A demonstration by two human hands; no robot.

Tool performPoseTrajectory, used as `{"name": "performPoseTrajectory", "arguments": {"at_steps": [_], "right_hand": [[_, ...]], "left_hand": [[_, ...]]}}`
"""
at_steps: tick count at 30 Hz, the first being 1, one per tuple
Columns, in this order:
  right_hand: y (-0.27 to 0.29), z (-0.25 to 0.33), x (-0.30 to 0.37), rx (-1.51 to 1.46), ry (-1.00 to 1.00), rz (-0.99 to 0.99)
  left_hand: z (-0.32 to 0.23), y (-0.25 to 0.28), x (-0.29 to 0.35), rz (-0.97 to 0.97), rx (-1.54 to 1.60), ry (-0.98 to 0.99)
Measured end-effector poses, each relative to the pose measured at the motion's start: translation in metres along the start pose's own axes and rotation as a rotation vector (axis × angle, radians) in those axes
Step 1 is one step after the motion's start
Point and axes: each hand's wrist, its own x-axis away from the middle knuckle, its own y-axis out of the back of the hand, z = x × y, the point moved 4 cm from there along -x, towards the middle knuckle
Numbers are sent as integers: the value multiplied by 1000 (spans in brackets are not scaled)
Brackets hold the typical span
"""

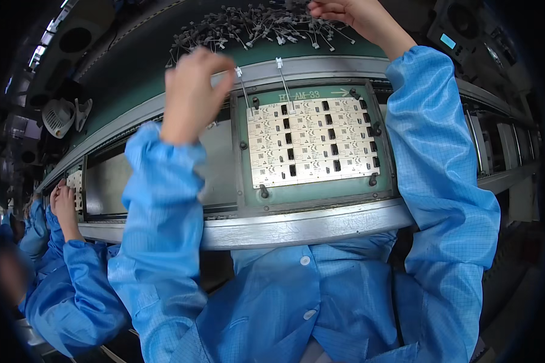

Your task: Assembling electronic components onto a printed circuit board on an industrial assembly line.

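Note:
My left hand [197, 91] is raised over the rail, slightly blurred, thumb apart from the fingers; I see nothing in it. Just beside its thumb is the white plug of a thin cable [244, 91]. A second plugged cable [283, 78] stands to its right. Both run down onto a panel of white circuit boards [312, 142] with black parts, seated in a green fixture plate [321, 195]. At the top edge my right hand [351, 15] reaches over a heap of short cables [254, 27], its fingers loosely bent and partly cut off by the picture's edge.
A metal rail [309, 222] runs along the near side of the line. To the left lies a bare grey metal plate [215, 169]. A small white fan [59, 117] stands at the far left. Another person's hand [65, 209] works at boards down the line.

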Motion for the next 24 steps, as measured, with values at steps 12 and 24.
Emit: {"name": "performPoseTrajectory", "arguments": {"at_steps": [12, 24], "right_hand": [[-12, 8, 89, 659, 288, 18], [-49, -39, 146, 950, 407, 82]], "left_hand": [[36, 2, -29, -170, 108, 138], [29, 24, 27, -329, 797, 461]]}}
